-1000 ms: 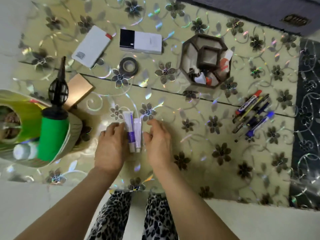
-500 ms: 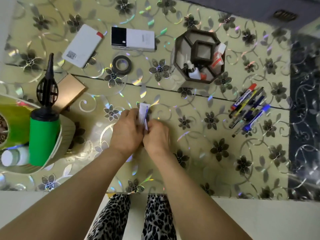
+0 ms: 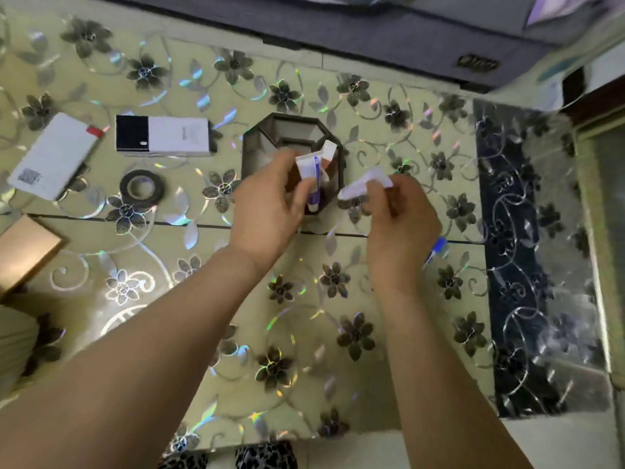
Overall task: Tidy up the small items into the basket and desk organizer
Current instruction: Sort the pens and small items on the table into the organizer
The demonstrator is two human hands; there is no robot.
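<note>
Tubes (image 3: 313, 174) in both grips, above organizer (image 3: 257, 137)

Both hands lifted off the worktop and separated: the left hand (image 3: 267, 211) carried the purple-white tube (image 3: 313, 179) over the desk organizer (image 3: 257, 143), the right hand (image 3: 399, 221) took the white tube (image 3: 363, 184)

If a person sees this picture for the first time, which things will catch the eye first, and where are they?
First come the two hands in the middle: the left hand holds a white and purple tube above the dark desk organizer, and the right hand holds a white tube just beside it. Next is the shiny flowered table cover, with a roll of black tape and two white boxes on its left part.
</note>
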